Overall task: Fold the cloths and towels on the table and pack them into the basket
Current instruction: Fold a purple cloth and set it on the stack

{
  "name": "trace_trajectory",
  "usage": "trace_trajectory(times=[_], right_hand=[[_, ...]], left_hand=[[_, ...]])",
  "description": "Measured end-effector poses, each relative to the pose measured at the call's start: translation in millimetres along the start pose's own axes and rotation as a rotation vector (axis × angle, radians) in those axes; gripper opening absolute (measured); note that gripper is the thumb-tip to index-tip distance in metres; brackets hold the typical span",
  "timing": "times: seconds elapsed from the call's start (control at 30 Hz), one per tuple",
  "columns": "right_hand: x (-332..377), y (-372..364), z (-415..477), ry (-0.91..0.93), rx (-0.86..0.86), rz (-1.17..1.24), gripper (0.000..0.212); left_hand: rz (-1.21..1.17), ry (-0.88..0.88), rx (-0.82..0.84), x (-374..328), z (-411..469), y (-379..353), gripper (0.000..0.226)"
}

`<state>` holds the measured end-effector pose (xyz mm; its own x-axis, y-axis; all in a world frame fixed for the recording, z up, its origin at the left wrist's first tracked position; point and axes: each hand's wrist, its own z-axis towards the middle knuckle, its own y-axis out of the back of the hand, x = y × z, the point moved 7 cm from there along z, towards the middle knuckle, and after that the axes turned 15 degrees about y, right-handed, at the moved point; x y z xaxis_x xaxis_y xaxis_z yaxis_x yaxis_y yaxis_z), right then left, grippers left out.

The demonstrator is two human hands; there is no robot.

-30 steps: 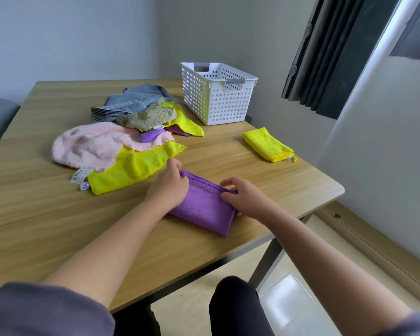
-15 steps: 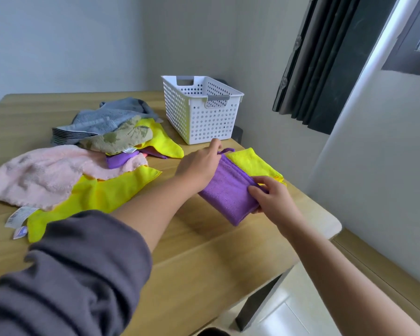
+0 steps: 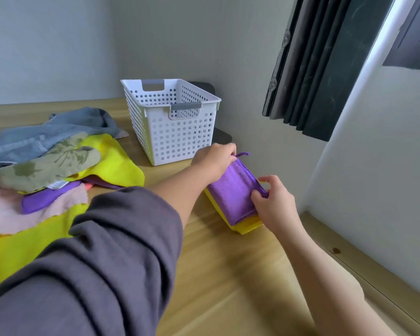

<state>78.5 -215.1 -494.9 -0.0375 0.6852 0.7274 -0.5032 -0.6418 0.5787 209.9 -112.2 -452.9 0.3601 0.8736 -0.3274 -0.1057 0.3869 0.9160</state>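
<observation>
A folded purple cloth lies on top of a folded yellow cloth near the table's right edge. My left hand grips the purple cloth's far end beside its hanging loop. My right hand pinches its near right edge. The white perforated basket stands just behind them and looks empty. A heap of unfolded cloths sits at the left: a grey towel, a leaf-print cloth, a yellow cloth, a pink towel and a purple cloth.
The wooden table ends close to the right of the stacked cloths, with the floor skirting below. A wall stands behind the basket, and a dark curtain hangs at the right. A large yellow cloth lies near my left sleeve.
Both hands carried the folded purple cloth from the table's front to the right and set it on the folded yellow cloth. The camera swung right and closer.
</observation>
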Motion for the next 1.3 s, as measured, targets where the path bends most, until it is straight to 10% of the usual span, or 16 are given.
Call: trace_trajectory(times=[0.23,0.37,0.77,1.3], right_hand=[[-1.9,2.0,8.8,0.200,-0.002,-0.585,0.045],[13.8,-7.6,10.5,0.482,0.043,-0.530,0.041],[4.1,-52.9,-13.1,0.347,0.425,-0.577,0.056],[14.7,-50.8,-15.1,0.323,0.422,-0.570,0.046]], left_hand=[[-0.099,-0.092,-0.124,-0.6,6.6,-33.2,0.016],[0.046,-0.252,-0.108,-11.6,-1.3,-27.1,0.024],[-0.068,-0.061,0.352,16.9,-15.4,-65.9,0.050],[-0.222,0.356,0.160,49.8,-47.6,-45.0,0.059]])
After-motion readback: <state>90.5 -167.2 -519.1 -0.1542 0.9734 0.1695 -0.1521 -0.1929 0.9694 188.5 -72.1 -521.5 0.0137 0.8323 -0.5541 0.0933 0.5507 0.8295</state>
